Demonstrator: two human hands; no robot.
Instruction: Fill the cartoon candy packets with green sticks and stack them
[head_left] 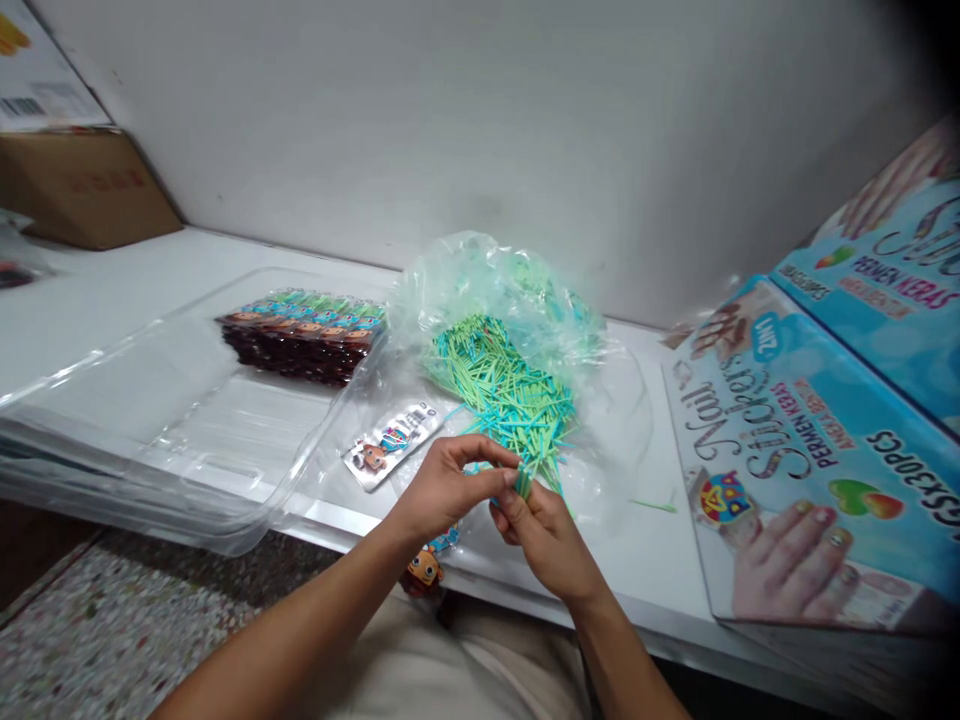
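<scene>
Where the white desk [135,290] fills the left of the frame, a clear plastic tray [150,420] is seen, with a stack of dark packets [304,335] at its far end. At lower centre, one loose packet [390,440] lies just above the left hand [442,490], whose grip is pinched on a few green and blue sticks [536,478]; the right hand [547,535] is closed on the same sticks. Behind, the stick pile [502,385] lies on its open bag [517,290]. At right, printed boxes [810,430] lie.

Thin plastic sticks [504,385] are mint green and turquoise inside a clear greenish plastic bag [495,285]; right of the bag, the light-blue cardboard box [817,450] bears red, white and black lettering.
</scene>
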